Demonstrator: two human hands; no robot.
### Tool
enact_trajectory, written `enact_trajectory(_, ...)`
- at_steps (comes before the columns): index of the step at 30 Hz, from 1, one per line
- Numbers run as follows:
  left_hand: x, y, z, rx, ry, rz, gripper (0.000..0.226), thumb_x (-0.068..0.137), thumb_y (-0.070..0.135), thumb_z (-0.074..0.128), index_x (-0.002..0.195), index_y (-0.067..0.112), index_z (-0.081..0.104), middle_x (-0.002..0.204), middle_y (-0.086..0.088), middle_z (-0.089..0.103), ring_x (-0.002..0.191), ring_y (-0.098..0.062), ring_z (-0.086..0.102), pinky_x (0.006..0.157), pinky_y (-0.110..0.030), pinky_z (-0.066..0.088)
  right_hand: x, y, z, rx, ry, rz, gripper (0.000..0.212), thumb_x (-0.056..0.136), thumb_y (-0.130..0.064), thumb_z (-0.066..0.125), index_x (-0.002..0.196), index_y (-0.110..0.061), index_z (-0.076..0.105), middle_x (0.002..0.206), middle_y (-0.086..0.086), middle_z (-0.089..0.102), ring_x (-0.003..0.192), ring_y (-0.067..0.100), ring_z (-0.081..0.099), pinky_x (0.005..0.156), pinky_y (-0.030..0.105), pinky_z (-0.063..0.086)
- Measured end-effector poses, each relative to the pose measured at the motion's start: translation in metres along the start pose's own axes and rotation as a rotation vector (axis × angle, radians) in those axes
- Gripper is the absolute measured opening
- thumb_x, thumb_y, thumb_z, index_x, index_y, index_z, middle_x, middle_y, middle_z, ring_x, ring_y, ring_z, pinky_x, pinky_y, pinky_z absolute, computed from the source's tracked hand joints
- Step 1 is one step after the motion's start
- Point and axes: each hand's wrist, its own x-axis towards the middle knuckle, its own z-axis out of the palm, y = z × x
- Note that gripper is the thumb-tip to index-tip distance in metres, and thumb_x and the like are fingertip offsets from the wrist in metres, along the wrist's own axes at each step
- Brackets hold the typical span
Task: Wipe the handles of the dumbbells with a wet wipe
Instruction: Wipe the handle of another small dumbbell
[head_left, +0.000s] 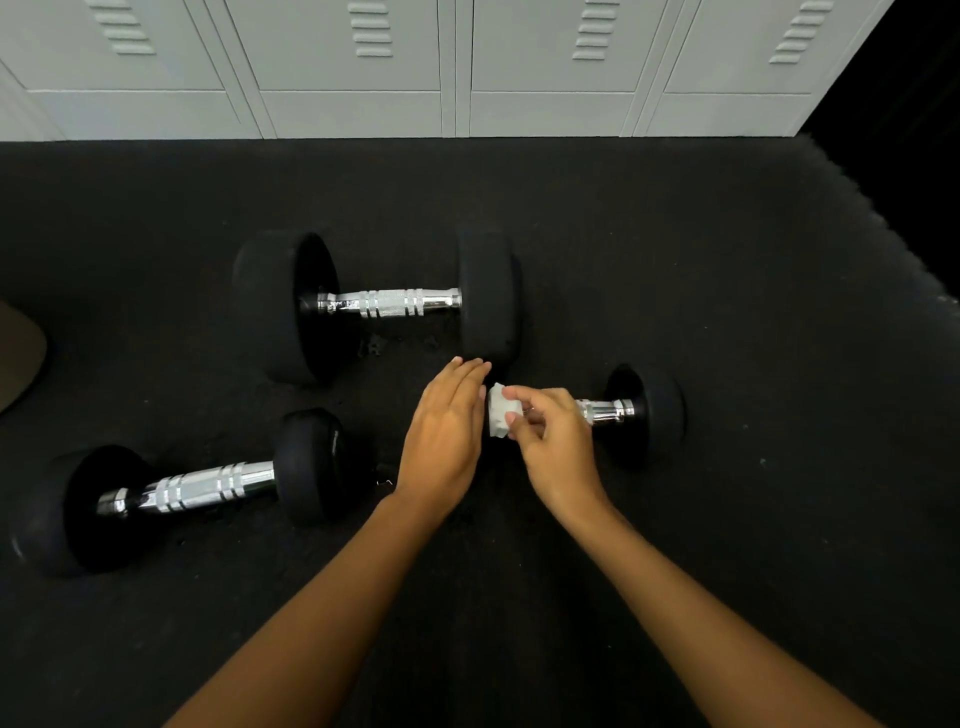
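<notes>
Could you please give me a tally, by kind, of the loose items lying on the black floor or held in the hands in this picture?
Dumbbells: 3, a large one at the back, one at front left, one under the hands.
Wet wipes: 1, white, pinched in the right hand; the left hand is open beside it.
Total: 4 items.

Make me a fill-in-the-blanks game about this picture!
1. There are ___ dumbbells on the floor.
2. The right hand pinches a white ___.
3. The left hand holds ___.
4. The lockers behind are all ___.

Missing words: three; wipe; nothing; closed.
</notes>
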Motion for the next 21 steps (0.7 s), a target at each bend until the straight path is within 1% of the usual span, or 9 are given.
enact_trajectory(2, -0.001, -0.003, 0.002, 0.016, 0.003, 0.024, 0.043, 0.098, 0.028, 0.027, 0.131, 0.009, 0.047, 0.137, -0.007, 0.048, 0.135, -0.015, 0.03, 0.111, -0.025, 0.018, -0.004, 0.002, 0.003, -0.148, -0.035, -0.101, 0.035, 0.09, -0.01, 0.055, 0.125, -0.015, 0.055, 0.111, -0.001, 0.047, 0.099, 0.008, 0.05, 0.085, 0.014, 0.042)
enact_trajectory(3, -0.001, -0.004, 0.002, 0.022, 0.004, 0.035, 0.048, 0.096, 0.032, 0.023, 0.131, 0.009, 0.047, 0.137, -0.006, 0.048, 0.134, -0.013, 0.029, 0.111, -0.025, 0.018, -0.006, 0.005, 0.003, -0.272, -0.05, -0.165, 0.038, 0.089, -0.012, 0.056, 0.127, -0.015, 0.053, 0.113, 0.0, 0.047, 0.102, 0.009, 0.047, 0.084, 0.016, 0.041)
enact_trajectory(5, -0.001, -0.006, 0.002, 0.027, 0.004, 0.047, 0.051, 0.095, 0.033, 0.019, 0.131, 0.009, 0.047, 0.137, -0.006, 0.048, 0.133, -0.009, 0.027, 0.111, -0.023, 0.018, -0.008, 0.013, 0.003, -0.551, -0.05, -0.289, 0.044, 0.084, -0.015, 0.063, 0.126, -0.016, 0.054, 0.113, 0.002, 0.052, 0.103, 0.016, 0.047, 0.082, 0.026, 0.047)
enact_trajectory(7, -0.001, -0.007, 0.003, 0.033, 0.005, 0.053, 0.051, 0.095, 0.032, 0.019, 0.131, 0.009, 0.047, 0.137, -0.006, 0.048, 0.133, -0.007, 0.027, 0.111, -0.022, 0.017, -0.006, 0.019, 0.001, -0.698, 0.007, -0.356, 0.045, 0.078, -0.018, 0.069, 0.122, -0.019, 0.058, 0.109, 0.002, 0.058, 0.098, 0.02, 0.05, 0.079, 0.033, 0.049)
enact_trajectory(10, -0.001, -0.007, 0.003, 0.041, 0.011, 0.053, 0.05, 0.096, 0.032, 0.019, 0.131, 0.01, 0.047, 0.136, -0.005, 0.049, 0.134, -0.012, 0.032, 0.111, -0.022, 0.018, -0.004, 0.026, 0.002, -0.754, 0.066, -0.421, 0.039, 0.079, -0.02, 0.065, 0.118, -0.02, 0.06, 0.11, 0.003, 0.06, 0.099, 0.02, 0.047, 0.083, 0.036, 0.045)
enact_trajectory(13, 0.0, -0.008, 0.003, 0.05, 0.005, 0.051, 0.05, 0.096, 0.033, 0.019, 0.13, 0.01, 0.048, 0.135, -0.004, 0.05, 0.134, -0.013, 0.033, 0.11, -0.021, 0.019, -0.01, 0.036, 0.005, -0.779, 0.082, -0.517, 0.033, 0.082, -0.019, 0.062, 0.115, -0.016, 0.062, 0.112, 0.003, 0.062, 0.105, 0.021, 0.044, 0.092, 0.037, 0.039)
enact_trajectory(16, 0.001, -0.009, 0.005, 0.036, 0.013, 0.043, 0.049, 0.096, 0.032, 0.02, 0.129, 0.011, 0.049, 0.134, -0.004, 0.051, 0.133, -0.013, 0.033, 0.11, -0.013, 0.014, -0.01, 0.043, 0.004, -0.77, 0.083, -0.594, 0.03, 0.083, -0.014, 0.063, 0.113, -0.013, 0.063, 0.114, 0.002, 0.064, 0.11, 0.022, 0.046, 0.104, 0.039, 0.029)
enact_trajectory(19, 0.0, -0.009, 0.007, 0.003, 0.016, 0.02, 0.049, 0.096, 0.033, 0.02, 0.129, 0.011, 0.049, 0.134, -0.003, 0.051, 0.133, -0.013, 0.033, 0.109, -0.01, 0.011, 0.002, 0.034, 0.003, -0.792, 0.013, -0.557, 0.031, 0.087, -0.017, 0.056, 0.118, -0.015, 0.06, 0.117, -0.002, 0.064, 0.112, 0.022, 0.049, 0.11, 0.041, 0.02)
enact_trajectory(21, -0.001, -0.009, 0.007, 0.013, 0.015, 0.026, 0.05, 0.096, 0.034, 0.019, 0.13, 0.011, 0.048, 0.134, -0.003, 0.05, 0.133, -0.013, 0.032, 0.109, -0.01, 0.011, 0.012, 0.024, 0.003, -0.775, -0.034, -0.492, 0.027, 0.087, -0.017, 0.058, 0.113, -0.017, 0.062, 0.113, -0.003, 0.066, 0.108, 0.023, 0.053, 0.109, 0.038, 0.017)
